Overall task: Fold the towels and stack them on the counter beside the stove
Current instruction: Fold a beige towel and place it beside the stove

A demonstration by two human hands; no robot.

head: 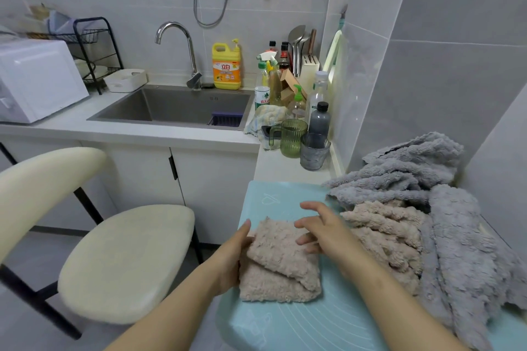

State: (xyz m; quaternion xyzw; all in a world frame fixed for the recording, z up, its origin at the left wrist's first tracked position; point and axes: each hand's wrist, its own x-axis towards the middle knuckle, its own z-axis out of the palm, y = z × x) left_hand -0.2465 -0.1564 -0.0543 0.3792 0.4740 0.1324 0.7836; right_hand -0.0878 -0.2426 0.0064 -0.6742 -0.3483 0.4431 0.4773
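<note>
Between your two hands, the folded beige towel (279, 271) lies on the pale blue mat (285, 322). Your left hand (232, 253) presses flat against its left edge, fingers straight and together. Your right hand (322, 231) is at its right edge, fingers spread and slightly bent, gripping nothing. Just beyond your right fingers, an unfolded beige towel (382, 231) is heaped against crumpled grey towels (456, 236).

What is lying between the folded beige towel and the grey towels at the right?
In the head view, a crumpled beige towel lies between the folded beige towel and the grey towels; the right hand is over part of that gap.
</note>
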